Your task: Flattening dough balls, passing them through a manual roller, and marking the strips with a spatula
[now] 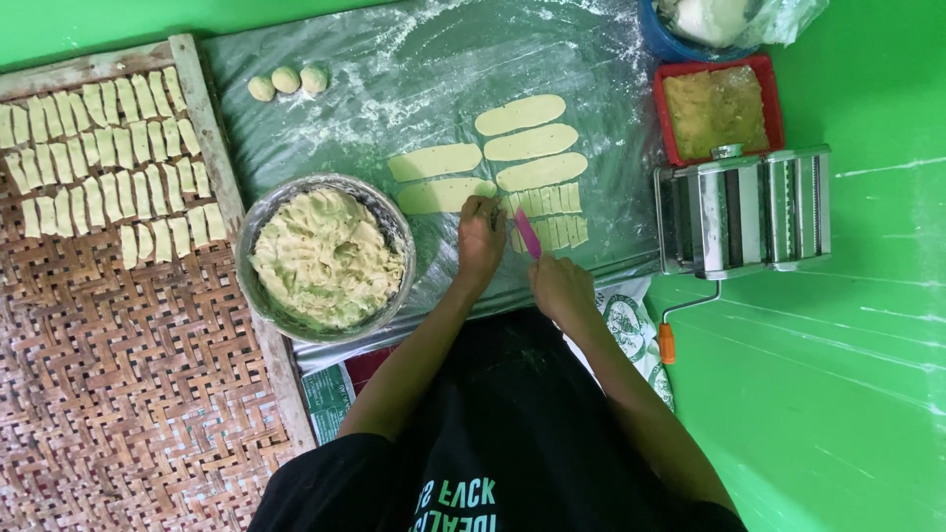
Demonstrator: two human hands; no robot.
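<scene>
Five flat oval dough strips are lying on the floured plastic sheet, long axes running left-right, and three dough balls are sitting at its far left. The right hand is gripping a pink knife, blade pointing away, over the cut dough pieces. The left hand is pressing its fingers on the dough beside it.

Head camera looks straight down, close over floured sheet.
</scene>
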